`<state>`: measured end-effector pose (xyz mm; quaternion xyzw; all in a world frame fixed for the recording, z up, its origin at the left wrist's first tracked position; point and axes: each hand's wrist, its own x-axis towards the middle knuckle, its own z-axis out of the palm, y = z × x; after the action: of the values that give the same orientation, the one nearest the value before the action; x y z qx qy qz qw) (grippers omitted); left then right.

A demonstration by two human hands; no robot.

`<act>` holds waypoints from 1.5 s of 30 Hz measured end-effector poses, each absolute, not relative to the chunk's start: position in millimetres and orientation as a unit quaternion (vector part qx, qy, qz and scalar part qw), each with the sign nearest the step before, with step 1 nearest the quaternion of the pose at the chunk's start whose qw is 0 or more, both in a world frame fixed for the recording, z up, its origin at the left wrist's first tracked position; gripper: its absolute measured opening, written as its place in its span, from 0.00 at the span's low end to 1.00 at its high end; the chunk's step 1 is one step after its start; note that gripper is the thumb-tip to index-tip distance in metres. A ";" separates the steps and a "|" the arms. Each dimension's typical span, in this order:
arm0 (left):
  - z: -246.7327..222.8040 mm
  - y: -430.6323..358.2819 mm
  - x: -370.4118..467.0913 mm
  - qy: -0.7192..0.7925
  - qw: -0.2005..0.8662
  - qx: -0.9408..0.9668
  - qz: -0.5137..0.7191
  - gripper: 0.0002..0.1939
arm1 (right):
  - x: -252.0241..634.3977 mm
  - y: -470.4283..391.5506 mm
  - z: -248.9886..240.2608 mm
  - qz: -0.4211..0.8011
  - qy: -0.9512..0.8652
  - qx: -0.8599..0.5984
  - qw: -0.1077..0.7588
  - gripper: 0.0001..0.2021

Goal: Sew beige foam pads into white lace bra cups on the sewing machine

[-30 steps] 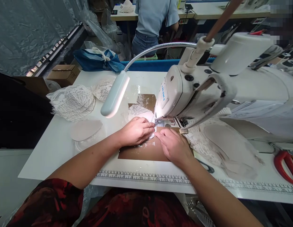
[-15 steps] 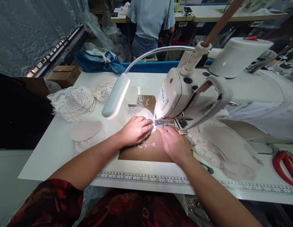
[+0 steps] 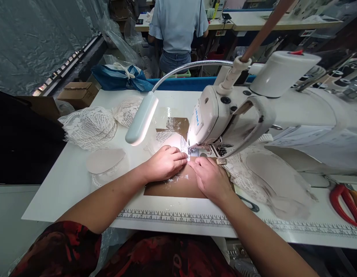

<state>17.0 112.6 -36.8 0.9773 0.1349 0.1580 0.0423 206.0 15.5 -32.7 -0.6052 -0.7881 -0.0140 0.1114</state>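
The lace (image 3: 170,140) is lying on the card (image 3: 178,188), its right edge sitting beneath the needle end of the sewing machine (image 3: 206,115). The left hand (image 3: 168,163) is resting over it, fingers lying together; whether that grip is pinching cloth, I cannot tell. The right hand (image 3: 211,177) is holding its fingertips near the lace's front edge, its grip also hiding any clamping. Left on the table (image 3: 65,192), a lace pile (image 3: 89,127) is sitting behind an oval pad (image 3: 105,159).

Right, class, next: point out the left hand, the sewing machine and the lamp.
Left hand (image 3: 167,163): head view, back of the hand.
Sewing machine (image 3: 294,109): head view, its white body.
Lamp (image 3: 142,118): head view, its pale housing.
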 end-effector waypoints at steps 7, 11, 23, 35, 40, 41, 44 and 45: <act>-36.7 112.0 21.8 0.161 0.041 0.974 0.156 0.17 | 206.6 19.2 -35.7 -0.044 -0.783 -0.612 0.100 0.20; -37.0 113.5 24.7 0.188 0.030 0.969 0.160 0.17 | 206.3 21.4 -37.9 -0.055 -0.773 -0.624 0.096 0.21; -38.1 118.2 22.5 0.274 0.011 0.947 0.168 0.16 | 212.2 20.7 -39.1 -0.006 -0.769 -0.625 0.131 0.19; -40.1 131.2 8.9 0.381 -0.015 0.911 0.156 0.16 | 222.4 21.6 -47.2 -0.019 -0.796 -0.579 0.173 0.16; -20.6 123.9 -3.4 0.419 0.004 0.902 0.106 0.17 | 228.6 23.3 -54.3 -0.024 -0.805 -0.563 0.183 0.16; -14.6 121.2 -10.4 0.421 0.009 0.902 0.098 0.17 | 229.3 23.0 -54.9 -0.023 -0.805 -0.565 0.181 0.16; -2.0 112.4 -49.1 0.474 -0.017 0.872 0.120 0.20 | 229.2 20.7 -54.5 -0.020 -0.803 -0.568 0.177 0.16; -1.1 109.2 -67.7 0.513 -0.048 0.845 0.145 0.21 | 228.4 19.9 -53.8 -0.020 -0.801 -0.570 0.180 0.16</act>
<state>-67.7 109.2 -1.1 0.8449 0.5127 0.1445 -0.0482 228.4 19.9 -53.8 -0.5705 -0.8011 -0.0201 0.1801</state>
